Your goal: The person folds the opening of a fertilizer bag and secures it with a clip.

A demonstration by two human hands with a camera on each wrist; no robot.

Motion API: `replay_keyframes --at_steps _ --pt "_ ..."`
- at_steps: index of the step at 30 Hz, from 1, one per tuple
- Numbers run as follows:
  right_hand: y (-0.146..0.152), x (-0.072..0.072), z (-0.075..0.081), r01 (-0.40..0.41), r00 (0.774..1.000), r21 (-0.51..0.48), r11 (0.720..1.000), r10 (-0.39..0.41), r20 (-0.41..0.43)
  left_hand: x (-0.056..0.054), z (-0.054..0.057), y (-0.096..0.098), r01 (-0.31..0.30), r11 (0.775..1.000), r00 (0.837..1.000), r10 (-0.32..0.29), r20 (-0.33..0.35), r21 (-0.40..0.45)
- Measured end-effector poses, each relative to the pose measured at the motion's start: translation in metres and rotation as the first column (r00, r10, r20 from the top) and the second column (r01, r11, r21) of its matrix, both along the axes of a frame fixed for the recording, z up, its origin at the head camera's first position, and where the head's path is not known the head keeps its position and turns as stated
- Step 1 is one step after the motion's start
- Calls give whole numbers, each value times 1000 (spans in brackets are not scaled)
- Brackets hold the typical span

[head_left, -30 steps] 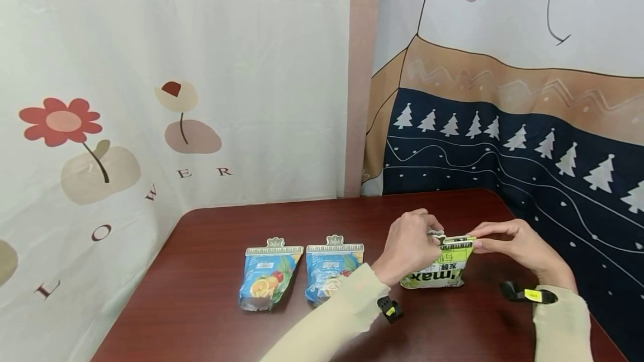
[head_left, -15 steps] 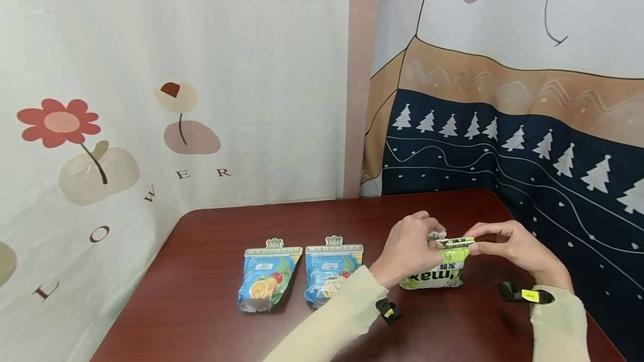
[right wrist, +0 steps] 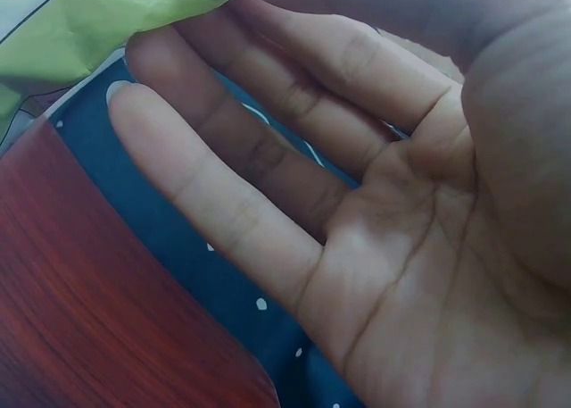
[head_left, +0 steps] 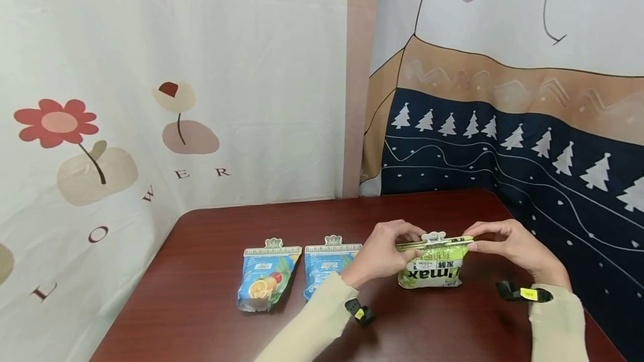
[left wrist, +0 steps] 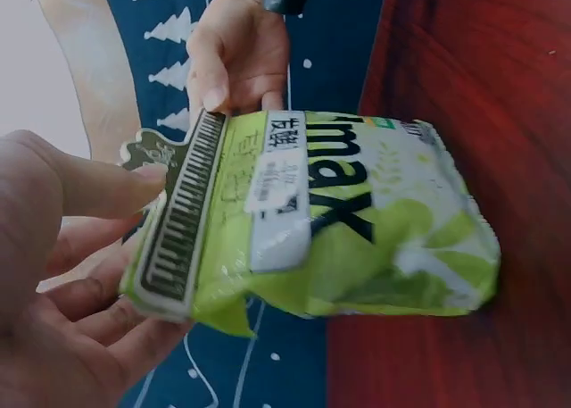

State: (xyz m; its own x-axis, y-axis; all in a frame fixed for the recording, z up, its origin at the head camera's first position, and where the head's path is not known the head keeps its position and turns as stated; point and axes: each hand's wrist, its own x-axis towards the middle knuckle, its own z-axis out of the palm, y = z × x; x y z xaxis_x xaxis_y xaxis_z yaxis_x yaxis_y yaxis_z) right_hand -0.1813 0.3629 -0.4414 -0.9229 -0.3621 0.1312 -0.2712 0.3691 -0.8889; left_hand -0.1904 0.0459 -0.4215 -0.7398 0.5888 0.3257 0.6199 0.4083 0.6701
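A green and white bag (head_left: 436,270) with black "max" lettering stands upright on the table at the right in the head view. A clip (left wrist: 183,216) with a piano-key pattern and a shaped handle lies along its folded top edge. My left hand (head_left: 384,253) holds the clip's left part, thumb on the near side and fingers behind. At the bag's top right corner, my right hand (head_left: 518,247) pinches the edge between thumb and forefinger. The right wrist view shows that hand's other fingers (right wrist: 214,171) extended below a piece of the green bag.
Two blue bags, one with fruit pictures (head_left: 264,284) and another (head_left: 322,267) partly behind my left forearm, lie left on the dark red table (head_left: 211,239). Each has a similar clip on top. A printed curtain (head_left: 271,82) hangs behind the table.
My left hand has moved left and lower from the clip's handle to its left part, so the handle now shows. My right hand stays at the bag's right corner.
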Motion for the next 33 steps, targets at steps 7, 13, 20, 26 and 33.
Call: replay_keyframes --at_steps 7,13,20,26,33 --pt "-3 0 1 29 996 -34 999 -26 91 6 -16 -19 -109 987 980 87 179 117" --pt "-5 0 0 110 991 -23 994 -107 82 5 -21 -23 -191 961 953 133 271 201" --pt "-8 1 -4 171 985 12 985 -171 29 1 -25 -21 -213 951 955 154 253 225" --pt "-12 -3 -5 165 986 -22 986 -165 16 -10 -25 -20 -219 951 961 172 216 219" --pt "-20 -11 -10 189 981 -21 982 -188 57 -26 -22 -22 -229 952 935 158 318 202"
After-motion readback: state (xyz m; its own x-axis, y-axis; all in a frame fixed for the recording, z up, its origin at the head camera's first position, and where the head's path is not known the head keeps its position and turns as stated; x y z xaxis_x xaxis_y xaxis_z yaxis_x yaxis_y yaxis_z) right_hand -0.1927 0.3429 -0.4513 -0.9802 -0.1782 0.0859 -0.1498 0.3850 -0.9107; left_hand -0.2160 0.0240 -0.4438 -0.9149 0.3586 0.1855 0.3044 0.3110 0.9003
